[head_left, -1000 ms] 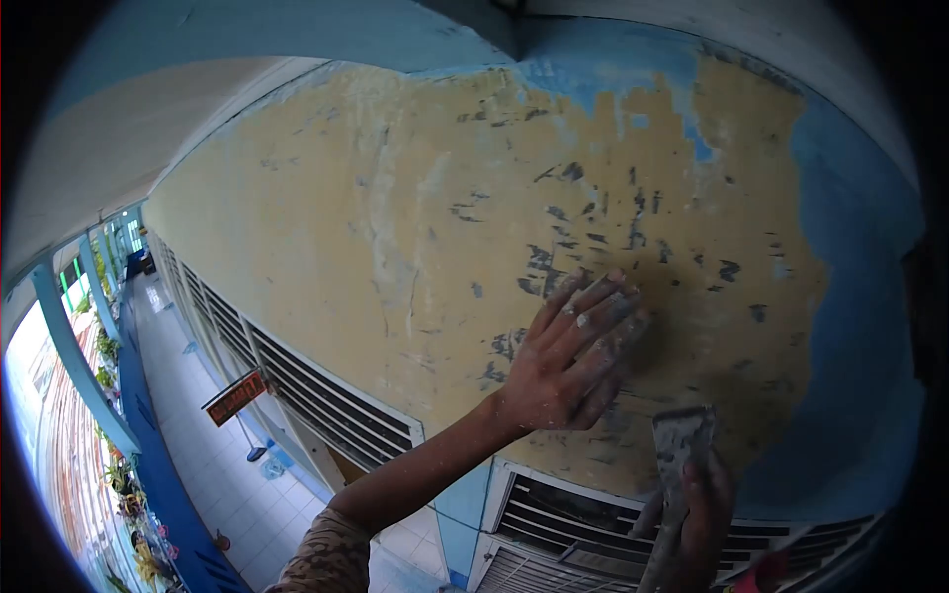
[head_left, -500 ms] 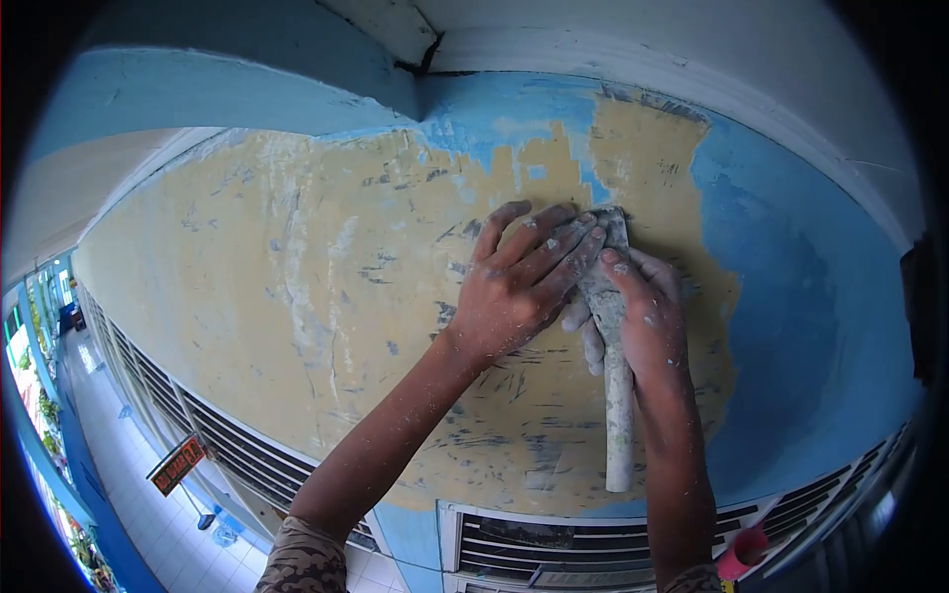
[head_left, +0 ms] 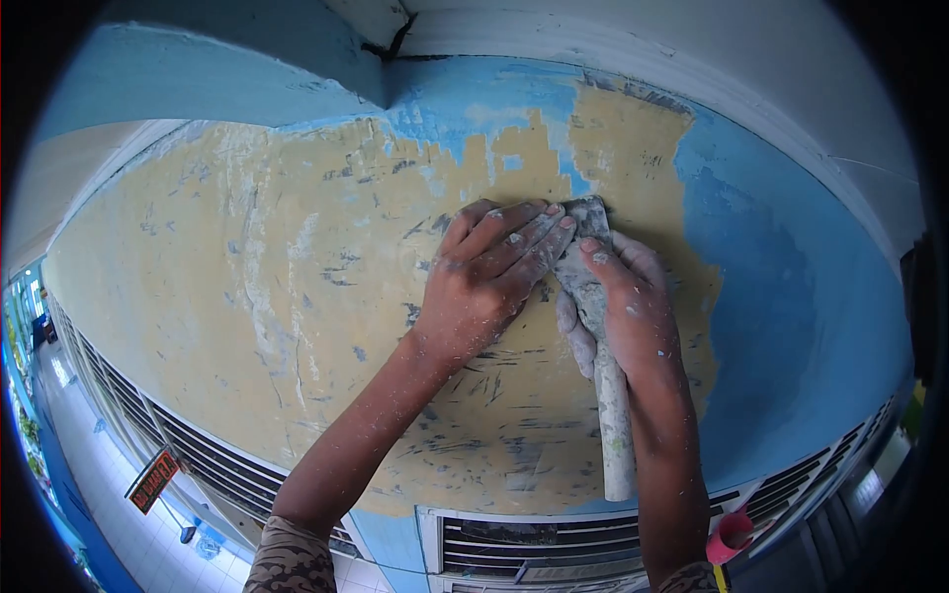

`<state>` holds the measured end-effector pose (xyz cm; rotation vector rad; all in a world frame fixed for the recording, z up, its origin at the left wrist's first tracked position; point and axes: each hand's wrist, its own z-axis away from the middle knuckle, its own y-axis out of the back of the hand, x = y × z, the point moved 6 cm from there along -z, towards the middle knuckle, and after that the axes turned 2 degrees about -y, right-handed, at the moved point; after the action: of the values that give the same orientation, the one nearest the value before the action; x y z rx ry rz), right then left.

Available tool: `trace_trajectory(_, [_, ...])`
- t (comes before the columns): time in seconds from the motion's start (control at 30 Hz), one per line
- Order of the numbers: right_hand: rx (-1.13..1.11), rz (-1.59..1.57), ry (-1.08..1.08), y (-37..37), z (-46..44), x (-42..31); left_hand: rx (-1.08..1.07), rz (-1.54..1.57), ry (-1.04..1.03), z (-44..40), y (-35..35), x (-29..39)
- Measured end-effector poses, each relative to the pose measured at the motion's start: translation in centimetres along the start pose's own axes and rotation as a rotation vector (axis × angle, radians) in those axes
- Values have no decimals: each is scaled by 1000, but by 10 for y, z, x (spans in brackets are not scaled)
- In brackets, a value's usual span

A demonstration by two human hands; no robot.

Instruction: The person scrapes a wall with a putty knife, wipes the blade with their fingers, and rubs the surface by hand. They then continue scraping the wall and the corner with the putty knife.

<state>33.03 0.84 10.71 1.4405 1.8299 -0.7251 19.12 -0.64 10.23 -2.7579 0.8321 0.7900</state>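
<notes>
A paint scraper [head_left: 615, 425] with a long, pale, stained handle is held against the wall [head_left: 376, 247], its metal blade pointing up. My right hand [head_left: 633, 306] wraps round the scraper where blade meets handle, thumb on the front and fingers partly behind. With fingers stretched and close together, my left hand [head_left: 484, 272] lies over the left side of the blade; its thumb is hidden. Whitish dust and flecks coat both hands. The wall surface around the blade is bare tan with dark scrape marks, bordered by patchy blue paint [head_left: 771, 296] above and to the right.
Louvred windows [head_left: 539, 539] run below the wall. A pink container [head_left: 732, 534] is at the lower right. At lower left, a sign [head_left: 153, 479] stands near a tiled walkway [head_left: 99, 445]. A blue beam [head_left: 217, 84] and pale ceiling [head_left: 633, 40] are overhead.
The view has shifted slightly, so the wall appears further left. Both hands stay at the scraper; my left fingers have slid a little left and down off the blade's upper part.
</notes>
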Motion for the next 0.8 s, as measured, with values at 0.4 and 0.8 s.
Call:
trace_trajectory(0.4, [6,77,-61,-6,-14,-15,55,-101,-39,-12,1,-9])
trace_trajectory(0.8, [24,115,-76,-11,-13,-30,60,-101,-125,-19,3,-19])
